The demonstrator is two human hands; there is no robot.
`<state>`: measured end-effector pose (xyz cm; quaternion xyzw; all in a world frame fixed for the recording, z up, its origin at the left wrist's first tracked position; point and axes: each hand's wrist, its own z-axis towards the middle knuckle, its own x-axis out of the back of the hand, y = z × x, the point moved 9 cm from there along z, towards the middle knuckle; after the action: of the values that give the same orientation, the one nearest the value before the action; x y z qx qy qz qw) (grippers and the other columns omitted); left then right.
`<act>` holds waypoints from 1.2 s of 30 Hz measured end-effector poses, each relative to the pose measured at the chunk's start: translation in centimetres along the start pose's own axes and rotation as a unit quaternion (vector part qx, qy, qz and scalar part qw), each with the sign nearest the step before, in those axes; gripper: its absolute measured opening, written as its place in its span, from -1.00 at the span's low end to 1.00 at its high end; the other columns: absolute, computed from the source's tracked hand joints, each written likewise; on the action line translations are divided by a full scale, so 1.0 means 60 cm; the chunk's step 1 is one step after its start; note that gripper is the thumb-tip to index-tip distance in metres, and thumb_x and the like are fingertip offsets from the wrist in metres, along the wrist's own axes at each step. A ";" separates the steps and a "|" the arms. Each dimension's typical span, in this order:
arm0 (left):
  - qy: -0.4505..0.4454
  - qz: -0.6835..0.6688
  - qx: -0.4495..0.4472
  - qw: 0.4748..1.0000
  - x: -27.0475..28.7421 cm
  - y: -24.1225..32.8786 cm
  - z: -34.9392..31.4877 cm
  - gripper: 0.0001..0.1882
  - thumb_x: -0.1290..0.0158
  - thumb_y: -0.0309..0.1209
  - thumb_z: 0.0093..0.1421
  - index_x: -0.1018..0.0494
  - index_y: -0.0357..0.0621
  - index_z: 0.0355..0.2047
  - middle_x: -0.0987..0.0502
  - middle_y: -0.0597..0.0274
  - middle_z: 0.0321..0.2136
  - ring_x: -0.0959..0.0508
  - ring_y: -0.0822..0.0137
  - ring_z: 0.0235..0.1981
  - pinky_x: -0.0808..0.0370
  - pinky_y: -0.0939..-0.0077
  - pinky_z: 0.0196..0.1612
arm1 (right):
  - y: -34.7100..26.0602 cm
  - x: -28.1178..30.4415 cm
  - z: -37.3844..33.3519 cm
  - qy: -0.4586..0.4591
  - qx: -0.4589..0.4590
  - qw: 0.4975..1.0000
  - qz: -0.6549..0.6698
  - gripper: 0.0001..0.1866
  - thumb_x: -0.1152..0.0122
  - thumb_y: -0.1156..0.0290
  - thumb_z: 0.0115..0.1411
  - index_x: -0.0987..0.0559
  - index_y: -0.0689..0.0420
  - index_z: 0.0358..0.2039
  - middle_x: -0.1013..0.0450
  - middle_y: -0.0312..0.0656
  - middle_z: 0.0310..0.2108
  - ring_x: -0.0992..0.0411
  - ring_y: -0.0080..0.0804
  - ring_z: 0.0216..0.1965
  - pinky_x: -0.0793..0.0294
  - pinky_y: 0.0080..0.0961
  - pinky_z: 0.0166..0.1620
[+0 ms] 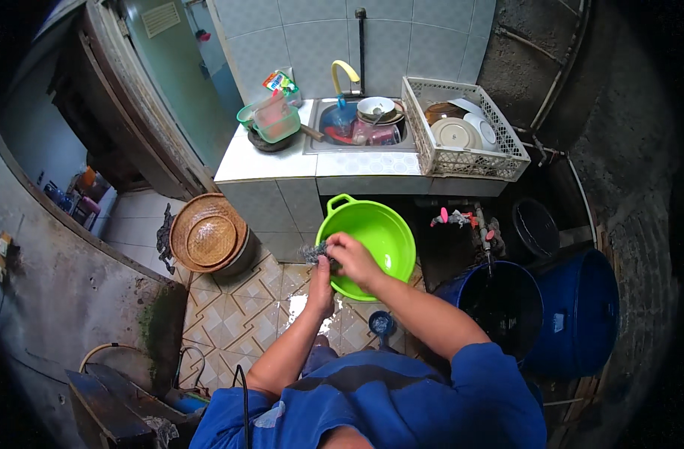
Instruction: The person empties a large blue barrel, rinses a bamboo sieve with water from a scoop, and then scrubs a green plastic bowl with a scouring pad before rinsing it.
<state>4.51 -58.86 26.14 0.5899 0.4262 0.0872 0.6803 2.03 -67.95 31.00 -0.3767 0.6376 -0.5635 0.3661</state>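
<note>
Head: right hand (351, 258) pinched on the scourer (310, 254); left hand (321, 290) up against it, can't tell how closed. Scourer's at the basin (383, 232)'s left rim. Step looks like working the scourer; next move needs a firm grip.

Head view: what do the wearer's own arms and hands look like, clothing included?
The left hand and right hand wear no gloves, and both forearms are bare. The short sleeves are blue, matching the shirt with its dark band. A thin black cord crosses the left sleeve.
</note>
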 end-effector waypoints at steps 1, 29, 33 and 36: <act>-0.009 0.002 0.009 1.000 0.009 -0.006 0.005 -0.32 0.25 0.09 0.36 -0.02 -0.11 0.29 -0.23 0.13 0.16 -0.24 0.30 0.16 -0.17 0.40 0.22 | 0.016 -0.007 -0.003 0.000 0.009 0.999 0.036 -0.72 -0.18 0.40 0.13 -0.49 0.20 -0.14 -0.48 -0.16 -0.22 -0.43 -0.48 -0.21 -0.45 -0.47 -0.17; 0.071 0.139 -0.194 0.969 -0.042 0.108 -0.048 -0.26 0.11 -0.43 0.14 0.04 -0.21 0.35 -0.21 0.01 0.22 -0.25 0.21 0.22 -0.15 0.39 0.26 | 0.013 0.023 -0.061 -0.061 0.010 0.775 -0.629 -0.79 -0.08 0.55 0.04 -0.58 0.18 -0.29 -0.42 -0.01 -0.14 -0.44 0.03 -0.14 -0.54 -0.25 -0.14; 0.030 0.136 -0.173 0.975 -0.045 0.055 -0.053 -0.27 0.07 -0.17 0.30 0.06 -0.23 0.35 -0.14 0.07 0.26 -0.21 0.25 0.23 -0.09 0.38 0.28 | 0.027 -0.015 -0.051 -0.107 -0.013 0.987 -0.119 -0.75 -0.04 0.55 0.08 -0.54 0.17 -0.20 -0.46 -0.10 -0.19 -0.50 -0.21 -0.18 -0.49 -0.34 -0.11; 0.034 0.123 -0.220 0.967 -0.045 0.077 -0.050 -0.29 0.13 -0.09 0.34 0.07 -0.17 0.35 -0.15 0.05 0.25 -0.20 0.24 0.25 -0.10 0.37 0.28 | 0.031 -0.015 -0.035 -0.094 -0.036 0.986 0.131 -0.67 -0.07 0.48 0.05 -0.48 0.17 -0.12 -0.47 -0.27 -0.28 -0.45 -0.36 -0.17 -0.44 -0.39 -0.10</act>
<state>2.55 -57.03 31.63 0.4702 0.3435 0.2822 0.7624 0.45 -66.09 29.38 -0.3545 0.6637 -0.4497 0.4813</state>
